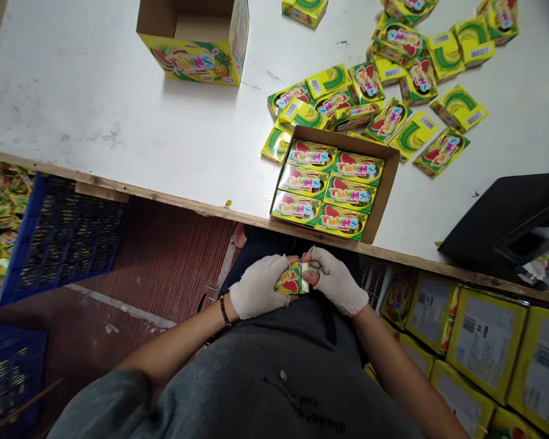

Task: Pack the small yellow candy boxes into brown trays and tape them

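Note:
Both my hands wear white fingerless gloves and meet just below the table's front edge, over my lap. My left hand point(257, 286) and my right hand point(336, 280) are both closed on one small yellow-green candy box point(291, 281) with a watermelon picture, held between them. Directly beyond, on the white table point(119, 122), an open brown carton point(384, 189) holds several identical "Twins" boxes point(329, 186) laid flat in two columns. Many loose small boxes point(393, 79) lie scattered behind and to the right of the carton.
A larger open printed carton point(196, 42) stands at the back of the table. A black object point(507, 219) sits at the right edge. Blue crates point(50, 238) with packets stand on the floor at left. Yellow cartons point(476, 347) are stacked under the table at right.

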{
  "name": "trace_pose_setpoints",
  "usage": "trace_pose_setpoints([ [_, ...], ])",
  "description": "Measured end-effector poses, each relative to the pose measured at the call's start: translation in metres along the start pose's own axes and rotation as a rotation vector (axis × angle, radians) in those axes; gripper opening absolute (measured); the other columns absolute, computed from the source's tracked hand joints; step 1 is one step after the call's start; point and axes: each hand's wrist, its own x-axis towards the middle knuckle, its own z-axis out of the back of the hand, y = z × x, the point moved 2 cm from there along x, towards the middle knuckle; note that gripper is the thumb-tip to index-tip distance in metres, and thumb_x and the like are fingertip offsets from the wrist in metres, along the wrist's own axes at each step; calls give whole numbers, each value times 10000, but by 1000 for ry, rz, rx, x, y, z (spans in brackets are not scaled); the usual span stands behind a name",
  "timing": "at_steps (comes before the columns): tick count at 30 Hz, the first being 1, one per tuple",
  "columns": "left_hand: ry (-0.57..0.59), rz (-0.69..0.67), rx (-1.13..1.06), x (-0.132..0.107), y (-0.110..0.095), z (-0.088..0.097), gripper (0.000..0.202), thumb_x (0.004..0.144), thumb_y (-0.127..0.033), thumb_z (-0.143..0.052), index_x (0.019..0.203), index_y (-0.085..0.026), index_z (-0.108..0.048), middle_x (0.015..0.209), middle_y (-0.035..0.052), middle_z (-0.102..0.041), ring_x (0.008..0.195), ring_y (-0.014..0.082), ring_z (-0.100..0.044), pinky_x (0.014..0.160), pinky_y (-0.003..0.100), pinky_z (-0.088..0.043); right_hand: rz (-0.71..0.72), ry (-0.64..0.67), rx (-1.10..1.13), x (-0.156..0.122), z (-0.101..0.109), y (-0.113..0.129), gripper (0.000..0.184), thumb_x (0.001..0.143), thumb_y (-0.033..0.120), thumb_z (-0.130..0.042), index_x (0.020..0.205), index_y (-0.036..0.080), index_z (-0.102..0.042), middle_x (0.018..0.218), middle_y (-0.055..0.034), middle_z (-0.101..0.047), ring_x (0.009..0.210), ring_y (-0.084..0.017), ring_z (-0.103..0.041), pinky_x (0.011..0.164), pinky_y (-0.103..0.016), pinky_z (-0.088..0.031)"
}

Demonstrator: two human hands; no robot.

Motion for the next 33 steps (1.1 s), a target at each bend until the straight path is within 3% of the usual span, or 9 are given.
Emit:
trace_pose_setpoints([
  [3,9,-43,-40,-1,-1,0,678,735,-338,-794,1347,-205,-534,1077,69,-645,994,250,-624,878,369,-512,0,-4,97,0,2,1,433,702,511,-816,897,224,-558,821,7,-579,711,-139,-555,637,-260,-495],
  [11,83,-80,-35,1,-3,5,555,764,-330,-738,1268,-179,-562,1107,77,-648,991,238,-641,860,346,-515,1,-73,154,-1,-1,-14,501,668,601,-796,904,237,-545,872,-12,-615,745,-161,-582,665,-286,-515],
  [14,72,-26,84,4,-5,4,629,742,-332,-751,1303,-150,-531,1118,105,-655,1015,283,-645,877,398,-514,16,-107,-7,-5,-1,-9,333,778,504,-703,918,229,-577,889,-24,-630,759,-171,-593,673,-297,-514],
  [17,69,23,260,7,-10,3,559,778,-333,-709,1272,-125,-551,1068,129,-651,968,322,-643,814,444,-516,178,-222,-320,-11,-1,12,143,831,339,-625,902,215,-610,962,-54,-631,858,-194,-599,775,-334,-508],
  [20,45,65,338,11,-13,2,479,818,-339,-659,1238,-126,-568,1023,127,-644,929,323,-635,767,440,-510,292,-283,-534,-18,-6,29,79,862,285,-581,832,217,-605,860,-49,-619,806,-190,-579,763,-330,-485],
  [22,17,100,362,13,-14,1,440,843,-332,-627,1230,-129,-570,1016,126,-642,927,315,-630,769,431,-505,244,-274,-588,-20,-11,31,114,892,289,-549,838,220,-622,812,-48,-632,769,-190,-581,735,-322,-475],
  [27,27,116,399,14,-12,-3,452,882,-329,-583,1282,-122,-550,1049,132,-639,957,318,-620,785,436,-501,32,-268,-676,-17,-23,25,161,897,311,-522,872,212,-647,922,-77,-706,858,-223,-627,766,-325,-459],
  [33,22,100,334,12,-7,-11,506,905,-318,-566,1367,-120,-507,1132,137,-627,1011,310,-611,857,446,-515,-164,-261,-816,-11,-27,29,168,887,288,-495,916,208,-639,855,-73,-688,787,-226,-603,668,-310,-386],
])
